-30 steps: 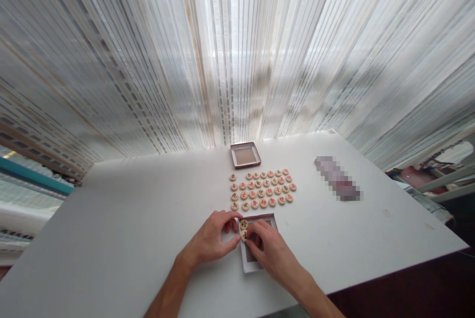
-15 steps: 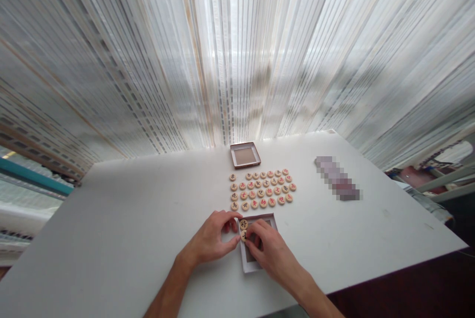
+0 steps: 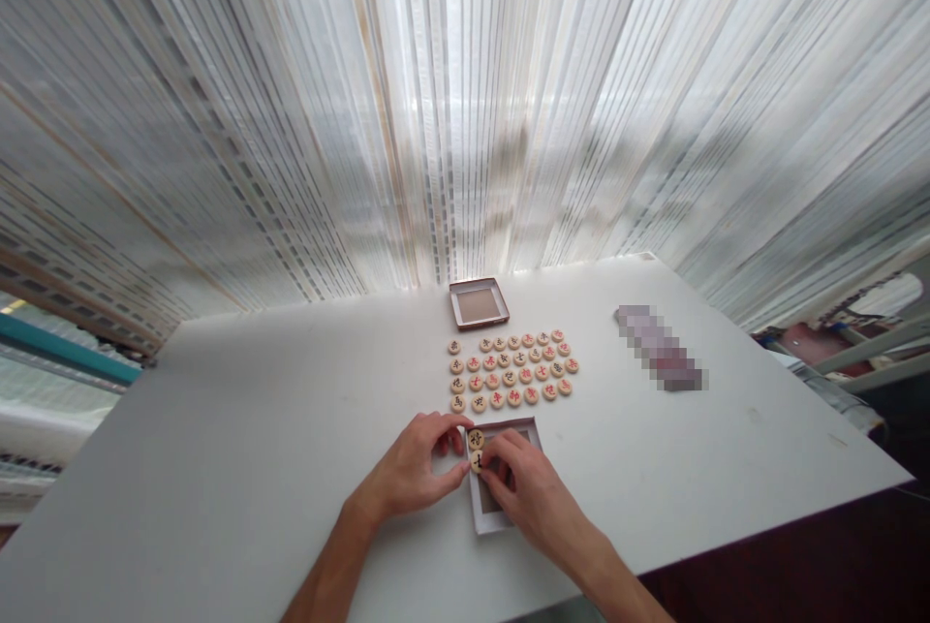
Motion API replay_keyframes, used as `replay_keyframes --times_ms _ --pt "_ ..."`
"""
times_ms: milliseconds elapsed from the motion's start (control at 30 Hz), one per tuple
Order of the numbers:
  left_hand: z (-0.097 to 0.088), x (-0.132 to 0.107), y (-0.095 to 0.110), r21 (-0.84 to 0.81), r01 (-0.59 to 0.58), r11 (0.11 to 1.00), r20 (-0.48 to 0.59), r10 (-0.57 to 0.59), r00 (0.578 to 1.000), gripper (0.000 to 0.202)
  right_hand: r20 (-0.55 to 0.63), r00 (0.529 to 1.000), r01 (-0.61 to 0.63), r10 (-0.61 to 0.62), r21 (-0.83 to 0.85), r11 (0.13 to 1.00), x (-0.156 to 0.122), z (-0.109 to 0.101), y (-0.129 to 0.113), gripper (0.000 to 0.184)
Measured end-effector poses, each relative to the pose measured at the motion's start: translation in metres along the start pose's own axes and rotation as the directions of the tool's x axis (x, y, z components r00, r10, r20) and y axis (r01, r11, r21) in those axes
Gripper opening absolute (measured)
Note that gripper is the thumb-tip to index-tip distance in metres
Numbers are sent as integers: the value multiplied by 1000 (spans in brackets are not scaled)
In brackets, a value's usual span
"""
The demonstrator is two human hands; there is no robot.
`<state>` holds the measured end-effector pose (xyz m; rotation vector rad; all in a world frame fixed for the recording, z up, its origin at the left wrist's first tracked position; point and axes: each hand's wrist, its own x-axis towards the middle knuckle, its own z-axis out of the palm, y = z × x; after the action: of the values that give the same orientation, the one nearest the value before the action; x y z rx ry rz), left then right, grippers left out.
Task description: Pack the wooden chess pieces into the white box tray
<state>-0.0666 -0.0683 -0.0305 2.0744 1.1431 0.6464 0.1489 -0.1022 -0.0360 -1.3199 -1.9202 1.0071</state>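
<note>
My right hand (image 3: 534, 487) reaches over the shallow box (image 3: 476, 507), its fingertips closed on the edge of a round Chinese chess piece (image 3: 476, 462) with a black character. Just above it, against the box's left wall, lies another black-marked piece (image 3: 476, 439). At the left rim is my left hand (image 3: 418, 463), thumb and forefinger spread apart, their tips touching the wall or very near it. Part of the box floor is hidden by my right hand. Beyond the box, several rows of wooden pieces (image 3: 514, 397) with red or black characters lie face up on the table.
Behind the rows, a brown-edged box lid (image 3: 478, 305) lies with its hollow side up. A pixelated object (image 3: 661, 349) is on the white table (image 3: 254, 439) to the right. Striped curtains (image 3: 450, 100) hang along the far edge, and a cluttered rack (image 3: 857, 342) stands at right.
Both hands and the two pieces in the box keep nearly the same position. Only a very slight shift of the view shows.
</note>
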Motion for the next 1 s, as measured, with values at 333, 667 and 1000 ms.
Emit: replay_keyframes --times_ms 333,667,1000 --pt "0 1 0 0 1 1000 7 -1 1000 45 -10 1000 18 -18 -19 1000 0 2 2 11" --pt "1 1 -1 -4 8 1000 7 -8 1000 44 -5 1000 13 -13 -2 1000 -1 2 1 11" --pt "1 1 0 -8 9 1000 -1 -9 1000 42 -104 992 74 -68 53 996 -10 -23 0 12"
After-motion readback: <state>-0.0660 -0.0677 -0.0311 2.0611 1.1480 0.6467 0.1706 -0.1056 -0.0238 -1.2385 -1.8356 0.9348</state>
